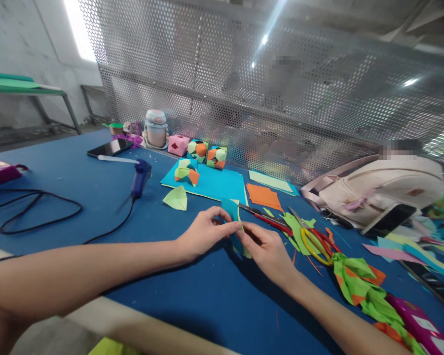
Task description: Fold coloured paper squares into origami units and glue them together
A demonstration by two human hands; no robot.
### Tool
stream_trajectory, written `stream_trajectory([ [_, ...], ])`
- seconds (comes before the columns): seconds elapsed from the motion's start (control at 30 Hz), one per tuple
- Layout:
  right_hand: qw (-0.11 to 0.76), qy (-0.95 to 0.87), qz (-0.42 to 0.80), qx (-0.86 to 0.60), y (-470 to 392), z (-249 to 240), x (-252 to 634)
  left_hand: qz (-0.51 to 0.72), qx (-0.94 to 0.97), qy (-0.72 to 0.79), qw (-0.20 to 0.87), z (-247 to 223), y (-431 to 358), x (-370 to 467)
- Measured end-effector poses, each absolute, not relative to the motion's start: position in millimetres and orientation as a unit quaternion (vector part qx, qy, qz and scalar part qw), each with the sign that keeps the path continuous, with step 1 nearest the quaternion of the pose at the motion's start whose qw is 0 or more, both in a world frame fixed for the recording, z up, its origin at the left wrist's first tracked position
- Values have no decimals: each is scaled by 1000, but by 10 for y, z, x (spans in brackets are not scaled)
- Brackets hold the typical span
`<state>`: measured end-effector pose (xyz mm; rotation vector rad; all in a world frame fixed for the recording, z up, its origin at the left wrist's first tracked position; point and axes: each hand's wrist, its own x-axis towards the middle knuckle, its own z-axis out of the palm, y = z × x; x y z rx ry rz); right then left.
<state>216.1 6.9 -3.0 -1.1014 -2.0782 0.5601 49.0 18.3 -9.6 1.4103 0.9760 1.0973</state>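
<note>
Above the blue tabletop, my left hand (208, 231) and my right hand (265, 249) pinch a blue and pale green paper piece (230, 209) between them. Their fingertips almost meet at its middle. Part of the paper hangs below the fingers. Just beyond lies a stack of blue sheets (222, 184), with a multicoloured folded paper shape (187, 172) on its left side. A pale green folded piece (176, 198) rests in front of that stack. To the right are dark-bladed scissors with red handles (274, 220) and scissors with yellow and red handles (313, 239).
A blue glue gun (140, 178) with its cable lies left, near a tablet (109, 147). Behind stand a bottle (156, 129) and paper cubes (198, 150). Orange sheets (263, 196), green scraps and a pale backpack (385, 185) are right. A perforated metal screen (222, 84) closes the back.
</note>
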Motion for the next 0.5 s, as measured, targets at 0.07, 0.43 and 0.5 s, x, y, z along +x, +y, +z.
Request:
stream_trajectory([
  [0.07,353,-806,215,-425,70,-39,2161,459,593,410,519,-100,183,492],
  [0.43,344,-805,226,-428,73,-33,2164,457,584,411,530,-96,187,494],
  [0.5,343,-807,222,-426,73,-37,2163,455,587,417,523,-108,191,496],
])
